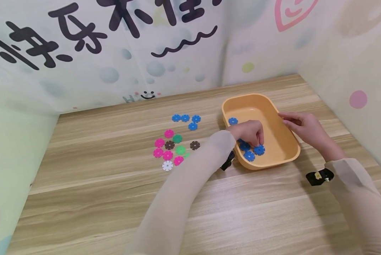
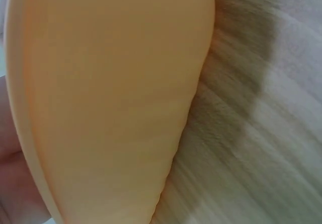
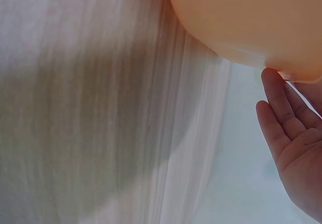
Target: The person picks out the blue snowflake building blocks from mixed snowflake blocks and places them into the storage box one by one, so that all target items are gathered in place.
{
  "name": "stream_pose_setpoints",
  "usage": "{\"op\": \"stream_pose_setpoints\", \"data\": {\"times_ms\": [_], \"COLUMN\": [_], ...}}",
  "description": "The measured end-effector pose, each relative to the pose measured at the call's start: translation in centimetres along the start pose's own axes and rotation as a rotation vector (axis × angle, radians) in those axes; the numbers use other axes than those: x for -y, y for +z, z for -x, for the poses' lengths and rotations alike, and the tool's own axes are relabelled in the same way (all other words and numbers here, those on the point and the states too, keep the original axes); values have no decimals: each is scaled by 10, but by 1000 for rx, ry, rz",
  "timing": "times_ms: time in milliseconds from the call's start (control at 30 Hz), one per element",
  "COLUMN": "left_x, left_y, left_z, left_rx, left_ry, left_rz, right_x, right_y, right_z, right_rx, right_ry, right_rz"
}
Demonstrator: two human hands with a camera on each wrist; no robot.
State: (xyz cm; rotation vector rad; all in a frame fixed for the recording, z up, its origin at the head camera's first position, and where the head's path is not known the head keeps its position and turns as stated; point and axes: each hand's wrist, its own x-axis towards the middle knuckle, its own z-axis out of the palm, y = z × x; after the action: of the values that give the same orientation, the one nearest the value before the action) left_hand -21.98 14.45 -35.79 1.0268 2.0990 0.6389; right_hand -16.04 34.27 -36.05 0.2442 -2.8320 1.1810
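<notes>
My left hand (image 1: 250,131) reaches over the near left side of a yellow-orange plastic basin (image 1: 278,141), its fingers curled down and pinching at a blue notched disc (image 1: 259,150). More blue discs (image 1: 249,156) lie around it on the basin floor, partly hidden by the hand. Another blue disc (image 1: 233,121) sits by the left wall. In the left wrist view, the basin wall (image 2: 115,103) hides most of the hand. My right hand (image 1: 306,129) touches the basin's right rim with extended fingers. Fingertips (image 3: 271,75) meet the outer wall in the right wrist view.
Left of the basin, pink discs (image 1: 168,155), green discs (image 1: 177,138), brown discs (image 1: 195,145) and a white disc (image 1: 167,165) lie on the wood-grain table (image 1: 91,177). Several blue discs (image 1: 185,118) lie farther back. Printed walls (image 1: 184,71) border the table.
</notes>
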Motion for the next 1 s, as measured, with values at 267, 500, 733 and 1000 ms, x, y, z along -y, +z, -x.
{"op": "stream_pose_setpoints", "data": {"times_ms": [267, 500, 733, 1000], "left_x": [-2, -4, -3, -1], "left_y": [4, 7, 7, 1], "left_z": [-3, -5, -6, -4], "left_rx": [15, 44, 43, -15], "left_ry": [-6, -15, -19, 7], "left_rz": [-36, -51, -47, -97], "right_x": [-2, -5, -4, -5], "right_y": [-1, -1, -1, -1], "right_z": [0, -1, 0, -1], "right_rx": [11, 23, 20, 23], "right_ry": [19, 30, 26, 24], "right_rz": [6, 14, 4, 13]}}
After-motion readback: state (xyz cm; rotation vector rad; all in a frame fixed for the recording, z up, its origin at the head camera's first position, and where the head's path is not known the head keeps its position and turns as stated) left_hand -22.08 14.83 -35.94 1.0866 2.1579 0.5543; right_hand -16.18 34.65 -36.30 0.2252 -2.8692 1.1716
